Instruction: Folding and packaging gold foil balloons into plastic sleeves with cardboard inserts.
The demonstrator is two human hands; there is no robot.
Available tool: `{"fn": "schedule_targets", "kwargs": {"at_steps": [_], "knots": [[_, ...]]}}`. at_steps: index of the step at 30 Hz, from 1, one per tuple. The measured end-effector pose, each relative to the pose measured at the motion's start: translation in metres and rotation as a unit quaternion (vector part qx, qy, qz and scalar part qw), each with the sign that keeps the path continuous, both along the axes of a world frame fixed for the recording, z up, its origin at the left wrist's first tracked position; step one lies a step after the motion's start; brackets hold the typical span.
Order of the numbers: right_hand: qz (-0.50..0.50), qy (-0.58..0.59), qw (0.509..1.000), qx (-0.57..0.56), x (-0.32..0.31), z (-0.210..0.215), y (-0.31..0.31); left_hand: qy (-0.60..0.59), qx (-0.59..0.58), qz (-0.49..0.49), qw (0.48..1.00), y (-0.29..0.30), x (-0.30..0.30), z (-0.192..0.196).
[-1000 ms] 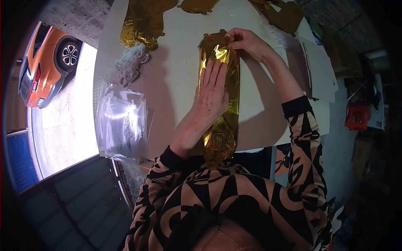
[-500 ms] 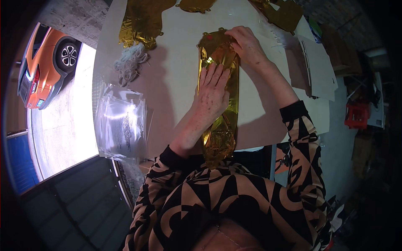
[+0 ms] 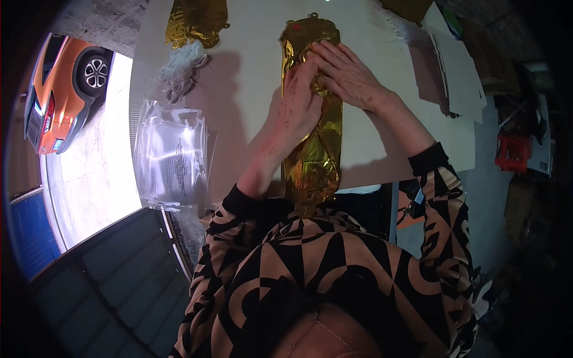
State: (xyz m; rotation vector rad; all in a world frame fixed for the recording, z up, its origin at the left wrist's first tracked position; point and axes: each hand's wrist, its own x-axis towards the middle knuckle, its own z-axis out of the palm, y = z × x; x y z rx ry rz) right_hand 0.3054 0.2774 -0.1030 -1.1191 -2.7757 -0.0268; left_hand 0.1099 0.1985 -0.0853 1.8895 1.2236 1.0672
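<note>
A long, flat gold foil balloon (image 3: 311, 156) with small tabs on its edge lies lengthwise in front of me, its near end overhanging the table's edge by my body. My left hand (image 3: 300, 98) rests on the upper part of the foil, fingers stretched forward and seen partly from the side. Against its fingertips lies my right hand (image 3: 349, 77), palm down on the foil with fingers extended. Neither hand grips anything that I can see. The foil beneath both palms is hidden.
On the left of the pale table (image 3: 239, 137) lie clear plastic bags (image 3: 173, 158) and a bundle of white string (image 3: 182, 68). Another gold foil piece (image 3: 197, 22) is at the far left. White card sheets (image 3: 459, 77) lie at right; a red crate (image 3: 513, 152) stands beyond the table.
My right hand has come from the balloon's far right edge down onto its middle, beside my left hand. My left hand has moved slightly forward. The whole view has shifted a little.
</note>
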Motion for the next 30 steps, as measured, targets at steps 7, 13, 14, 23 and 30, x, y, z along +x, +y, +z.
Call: {"fn": "schedule_targets", "kwargs": {"at_steps": [7, 13, 14, 23, 30], "knots": [[-0.011, -0.011, 1.0, 0.009, 0.006, 0.003, -0.029, 0.018, -0.077, -0.027, 0.997, -0.026, -0.026, 0.023], [-0.013, -0.017, 1.0, 0.017, 0.008, 0.011, -0.038, 0.264, 0.165, -0.024, 0.95, -0.031, -0.02, 0.007], [-0.01, -0.015, 1.0, 0.009, 0.008, 0.012, -0.039, 0.297, 0.173, -0.023, 0.939, -0.038, -0.018, 0.002], [-0.051, -0.054, 0.997, 0.032, 0.014, 0.031, -0.016, 0.365, 0.202, -0.009, 0.909, -0.03, -0.017, 0.006], [0.053, 0.004, 0.998, -0.03, -0.039, 0.052, -0.004, 0.374, 0.188, -0.017, 0.908, -0.013, -0.026, 0.011]]}}
